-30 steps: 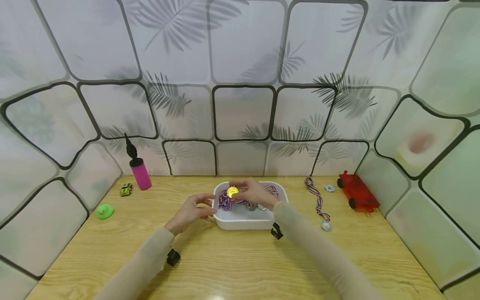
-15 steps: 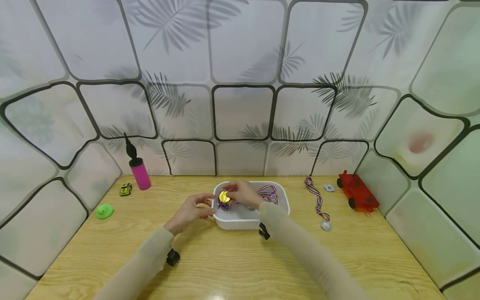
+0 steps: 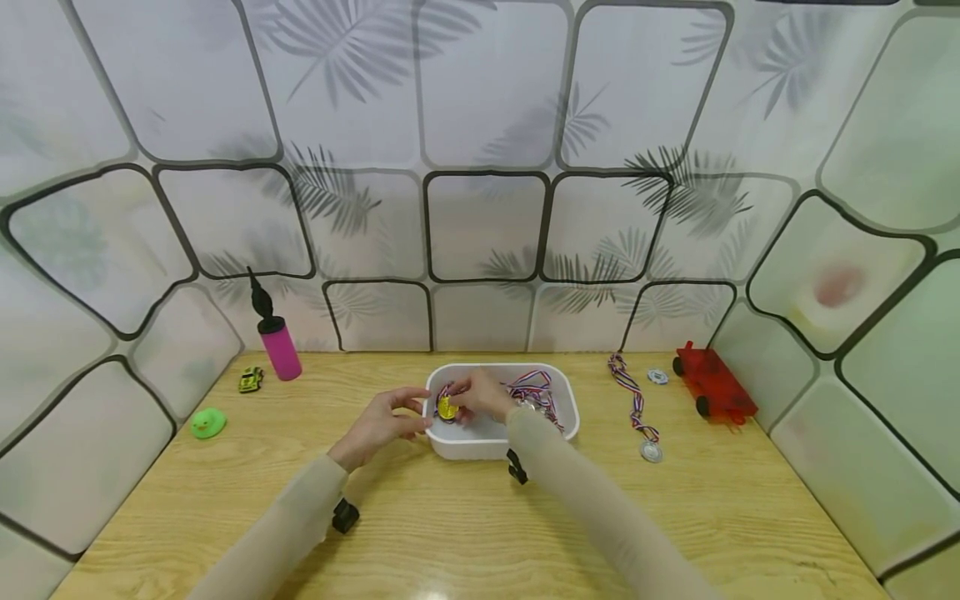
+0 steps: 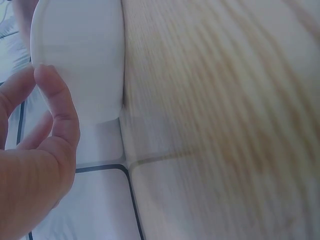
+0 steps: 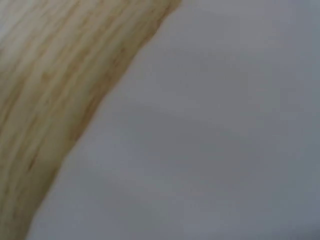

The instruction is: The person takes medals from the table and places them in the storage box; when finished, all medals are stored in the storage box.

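A white plastic tub [image 3: 476, 450] stands near the middle of the table. My left hand [image 3: 386, 423] holds its left end, thumb toward the front and fingers farther back. The left wrist view shows the thumb and a fingertip at the tub's rim [image 4: 34, 45]. Inside the tub, my right hand [image 3: 482, 395] pinches a gold medal [image 3: 447, 408] by its right edge, low at the left end. Striped ribbons [image 3: 534, 382] and a silver medal lie right of that hand, partly hidden by the forearm. A blurred pale surface [image 5: 200, 125] fills most of the right wrist view.
Right of the tub lie a silver medal [image 3: 651, 452] on a striped ribbon [image 3: 637, 404], a small silver disc [image 3: 657, 377] and a red toy car [image 3: 712, 383]. At left are a pink pump [image 3: 281, 350], a yellow toy car [image 3: 251, 380] and a green rubber duck [image 3: 207, 423].
My right hand has moved left and down into the tub with the gold medal, which now sits lower at the left end. More ribbons show at right. The left hand has stayed put.
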